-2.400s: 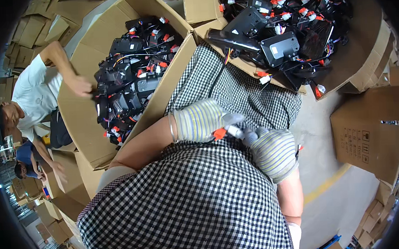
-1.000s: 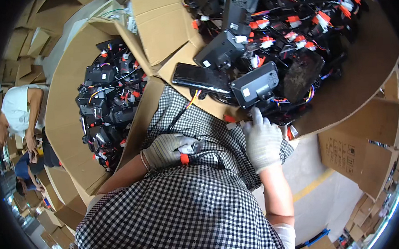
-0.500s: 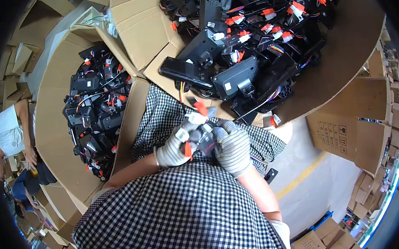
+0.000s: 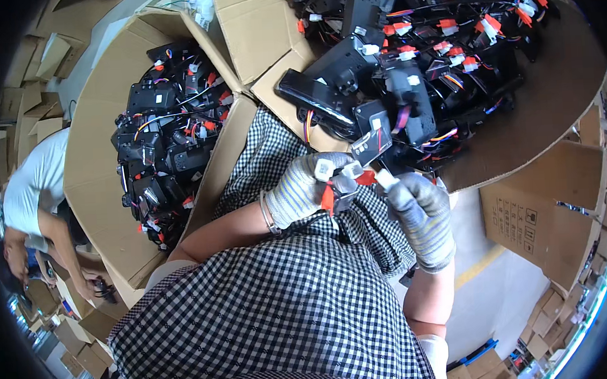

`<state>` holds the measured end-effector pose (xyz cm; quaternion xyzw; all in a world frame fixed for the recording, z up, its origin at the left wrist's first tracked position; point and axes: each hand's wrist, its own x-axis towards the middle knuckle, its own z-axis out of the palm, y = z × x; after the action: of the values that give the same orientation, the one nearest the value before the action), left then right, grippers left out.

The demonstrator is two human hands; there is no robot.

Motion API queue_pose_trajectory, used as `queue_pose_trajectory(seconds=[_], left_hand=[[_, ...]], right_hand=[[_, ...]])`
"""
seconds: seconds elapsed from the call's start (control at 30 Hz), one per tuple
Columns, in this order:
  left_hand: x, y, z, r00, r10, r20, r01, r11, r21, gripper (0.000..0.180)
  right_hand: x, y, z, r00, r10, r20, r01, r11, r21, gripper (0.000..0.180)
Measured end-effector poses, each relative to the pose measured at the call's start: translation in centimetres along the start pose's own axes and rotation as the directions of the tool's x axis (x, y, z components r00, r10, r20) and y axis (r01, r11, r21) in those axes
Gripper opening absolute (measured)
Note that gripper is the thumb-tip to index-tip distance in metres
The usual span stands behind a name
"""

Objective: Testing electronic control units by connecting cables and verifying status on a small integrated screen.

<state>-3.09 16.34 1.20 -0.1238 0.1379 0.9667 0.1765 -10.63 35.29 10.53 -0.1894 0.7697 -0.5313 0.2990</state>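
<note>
My left hand point(image 4: 298, 191), in a striped knit glove, is closed around a bunch of white and red plug connectors point(image 4: 344, 184) in front of my apron. To its right, my gloved right hand point(image 4: 423, 219) pinches a white connector point(image 4: 387, 179) between thumb and fingers. Just beyond both hands is a black device with a labelled face point(image 4: 372, 143); whether its wires run to the connectors I cannot make out. Past it, a large carton point(image 4: 520, 133) holds a heap of black display-like units point(image 4: 316, 101) with coloured wires and red and white plugs.
At the left stands a second open carton point(image 4: 92, 159) with more black wired units point(image 4: 151, 98). A printed carton point(image 4: 525, 222) is on the right, by a yellow floor line point(image 4: 478, 265). Another person point(image 4: 39, 193) bends over boxes at far left.
My hands have moved apart, the right one going right with a white connector. The labelled black device now shows beyond them. The whole view has shifted, and the other person shows more.
</note>
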Motion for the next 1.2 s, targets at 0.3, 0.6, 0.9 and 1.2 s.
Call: queue_pose_trajectory(seconds=[0.3,0.6,0.9,1.2], left_hand=[[0.8,-0.1,-1.0,0.807,0.325,0.493,-0.322,-0.457,0.829,0.024],[0.9,0.6,-1.4,0.834,0.178,0.522,-0.418,-0.413,0.809,0.042],[1.0,0.1,-0.1,0.956,0.078,0.282,-0.258,-0.235,0.937,0.065],[-0.7,-1.4,-1.1,0.691,-0.110,0.714,-0.643,-0.545,0.539,0.053]], right_hand=[[0.3,2.2,0.2,0.911,0.351,0.215,-0.404,0.859,0.314,0.029],[1.5,5.5,-0.3,0.910,0.271,0.315,-0.337,0.925,0.178,0.017],[11.8,5.9,-1.6,0.925,-0.189,-0.329,-0.278,0.252,-0.927,0.022],[9.3,8.3,1.5,0.943,-0.005,-0.332,0.317,0.309,0.897,0.040]])
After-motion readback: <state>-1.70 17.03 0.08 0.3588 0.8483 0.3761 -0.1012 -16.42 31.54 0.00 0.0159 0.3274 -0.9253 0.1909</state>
